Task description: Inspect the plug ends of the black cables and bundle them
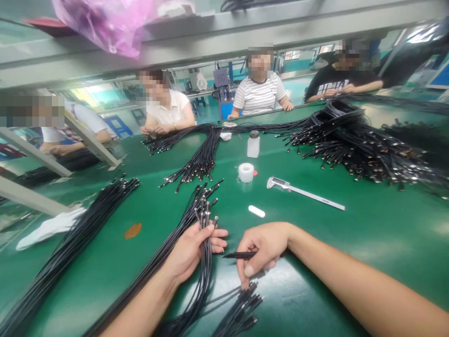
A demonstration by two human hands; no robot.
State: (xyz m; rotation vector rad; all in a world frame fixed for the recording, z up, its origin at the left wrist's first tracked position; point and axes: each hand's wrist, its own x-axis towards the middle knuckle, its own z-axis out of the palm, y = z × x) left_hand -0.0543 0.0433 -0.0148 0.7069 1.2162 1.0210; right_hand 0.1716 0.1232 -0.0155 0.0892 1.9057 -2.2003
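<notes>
Near the middle of the green table [294, 224], my left hand [196, 245] is closed round a bundle of black cables [206, 267], their metal plugs sticking up past the thumb. To its right, my right hand [263, 252] pinches a thin dark pointed tool, its tip toward the left hand. Under the right fingers lies a smaller group of cables [242, 306] with connector ends, close to the fingertips. Another long bundle [175, 234] runs beneath my left forearm.
A caliper [308, 195], white oval piece [257, 211], tape roll [246, 172] and bottle [253, 144] lie ahead. Cable bundles lie left [73, 238] and far right [351, 140]. Several people sit across the table. A metal shelf beam [196, 35] spans the top.
</notes>
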